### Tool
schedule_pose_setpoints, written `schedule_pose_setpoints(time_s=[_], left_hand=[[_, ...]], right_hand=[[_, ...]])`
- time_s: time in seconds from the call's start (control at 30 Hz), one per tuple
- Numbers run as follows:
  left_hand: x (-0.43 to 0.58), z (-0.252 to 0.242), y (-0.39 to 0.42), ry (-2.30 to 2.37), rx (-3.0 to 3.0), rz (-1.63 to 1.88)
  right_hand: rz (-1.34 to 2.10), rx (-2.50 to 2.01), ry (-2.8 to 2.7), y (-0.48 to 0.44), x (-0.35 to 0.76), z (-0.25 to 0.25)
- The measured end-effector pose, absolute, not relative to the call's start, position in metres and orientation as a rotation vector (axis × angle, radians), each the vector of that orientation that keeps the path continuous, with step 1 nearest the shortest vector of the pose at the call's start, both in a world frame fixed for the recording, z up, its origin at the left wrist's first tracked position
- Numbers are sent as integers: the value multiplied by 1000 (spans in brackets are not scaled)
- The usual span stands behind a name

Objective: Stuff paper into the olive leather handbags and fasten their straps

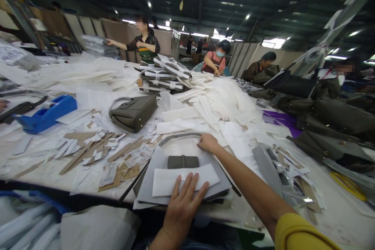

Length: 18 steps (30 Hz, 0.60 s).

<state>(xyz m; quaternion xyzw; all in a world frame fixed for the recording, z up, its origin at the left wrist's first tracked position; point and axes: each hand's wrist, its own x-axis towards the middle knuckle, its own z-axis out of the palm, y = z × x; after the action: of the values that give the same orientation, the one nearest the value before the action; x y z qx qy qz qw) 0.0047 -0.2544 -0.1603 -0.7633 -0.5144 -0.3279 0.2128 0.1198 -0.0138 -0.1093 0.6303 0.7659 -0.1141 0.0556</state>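
**Both hands on a flat grey bag**

The bag (155,179) lies flat at the table's (41,174) near edge, dead ahead of the person. A white sheet (164,181) lies across its lower half, and a dark tab (183,161) sits just above the sheet.

The left hand (181,207) lies at 6 o'clock of the bag, released and flat, with its fingers spread on the sheet. The right hand (208,142) reaches in from 4 o'clock on a bare forearm under a yellow sleeve. It rests at 1 o'clock of the bag, fingers curled over the right end of the arched handle (178,136). Whether they actually grip it cannot be told.

From the bag:
- Card strips (88,148) are scattered at 9 o'clock.
- A blue dispenser (47,115) is at 10.
- A second bag (133,113) stands at 11.
- Tied bundles (166,74) are at 12.
- A white pile (228,101) is at 1.
- Dark bags (328,121) are at 2 to 3.

Other people (145,43) work at the far side.
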Motion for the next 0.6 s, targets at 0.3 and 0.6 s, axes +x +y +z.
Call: schedule_pose_setpoints(time_s=[0.3, 0.6], left_hand=[[4, -160, -256, -1431, -2128, -893], [-2, -155, -254, -1446, -2212, -836]], right_hand=[[-981, 1912, 2544, -18, 144, -114], [-2164, 1568, 2475, -52, 174, -96]])
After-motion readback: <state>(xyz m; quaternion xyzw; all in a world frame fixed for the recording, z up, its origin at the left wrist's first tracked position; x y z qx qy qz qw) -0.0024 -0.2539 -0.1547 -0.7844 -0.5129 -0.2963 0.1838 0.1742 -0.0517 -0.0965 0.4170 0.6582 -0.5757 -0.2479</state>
